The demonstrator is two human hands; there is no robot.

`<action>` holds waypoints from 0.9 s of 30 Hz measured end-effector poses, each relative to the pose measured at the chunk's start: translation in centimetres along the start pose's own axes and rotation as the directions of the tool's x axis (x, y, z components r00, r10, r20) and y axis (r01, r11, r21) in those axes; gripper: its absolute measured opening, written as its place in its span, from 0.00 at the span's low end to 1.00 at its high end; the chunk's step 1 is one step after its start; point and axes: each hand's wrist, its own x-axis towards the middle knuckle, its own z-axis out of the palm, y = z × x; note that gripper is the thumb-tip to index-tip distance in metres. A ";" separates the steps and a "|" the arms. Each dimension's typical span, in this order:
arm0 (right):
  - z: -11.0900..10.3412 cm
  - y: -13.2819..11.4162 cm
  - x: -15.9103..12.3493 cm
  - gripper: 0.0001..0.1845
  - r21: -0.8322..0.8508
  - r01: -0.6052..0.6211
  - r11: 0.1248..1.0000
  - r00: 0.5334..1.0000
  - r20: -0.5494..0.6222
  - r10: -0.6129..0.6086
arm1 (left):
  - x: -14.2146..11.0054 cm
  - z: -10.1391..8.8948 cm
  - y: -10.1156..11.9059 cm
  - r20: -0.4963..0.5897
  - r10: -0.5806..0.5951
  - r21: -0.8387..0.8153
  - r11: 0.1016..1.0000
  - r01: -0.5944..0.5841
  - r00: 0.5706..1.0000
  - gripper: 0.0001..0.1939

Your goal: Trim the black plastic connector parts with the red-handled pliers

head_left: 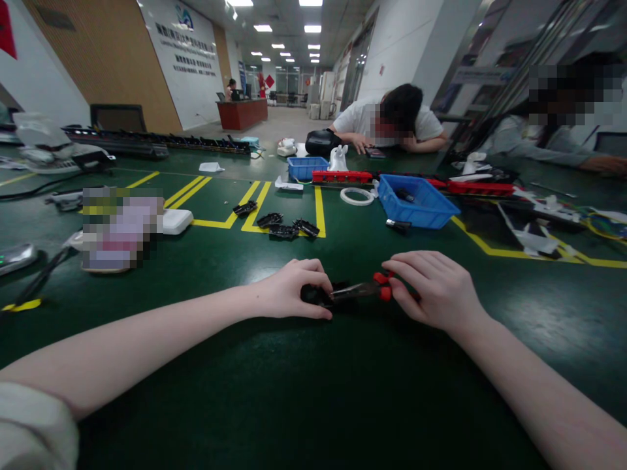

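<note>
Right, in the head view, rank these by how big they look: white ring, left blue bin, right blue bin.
1. Right blue bin
2. Left blue bin
3. White ring

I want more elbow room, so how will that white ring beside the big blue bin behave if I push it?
The white ring lies flat on the table, so it would probably slide, not roll. Its slim band looks light and stiff.

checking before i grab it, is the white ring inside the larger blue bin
No, the white ring lies flat on the green table, outside and left of the larger blue bin.
</note>
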 end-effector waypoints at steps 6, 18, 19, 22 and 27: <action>0.1 -0.5 0.5 0.09 0.007 0.013 1.000 0.999 0.040 -0.014 | 0.0 0.0 0.3 -0.014 0.017 0.002 1.000 -0.017 1.000 0.17; 0.2 -0.1 0.6 0.09 0.051 -0.005 0.999 0.998 0.070 0.002 | -0.2 -0.1 1.1 -0.013 -0.009 0.039 0.999 0.009 1.000 0.13; 0.3 0.0 0.6 0.09 0.051 -0.006 0.999 0.997 0.075 0.002 | -0.2 -0.1 1.0 -0.012 -0.005 0.036 0.999 0.006 1.000 0.13; 0.4 0.0 0.4 0.09 0.052 -0.005 0.999 0.997 0.071 0.001 | -0.2 -0.1 0.8 -0.019 0.017 0.024 1.000 -0.017 1.000 0.12; 0.6 0.1 0.1 0.09 0.084 -0.021 0.996 0.999 0.052 0.017 | -0.1 0.0 0.5 -0.005 0.014 0.004 1.000 -0.014 1.000 0.13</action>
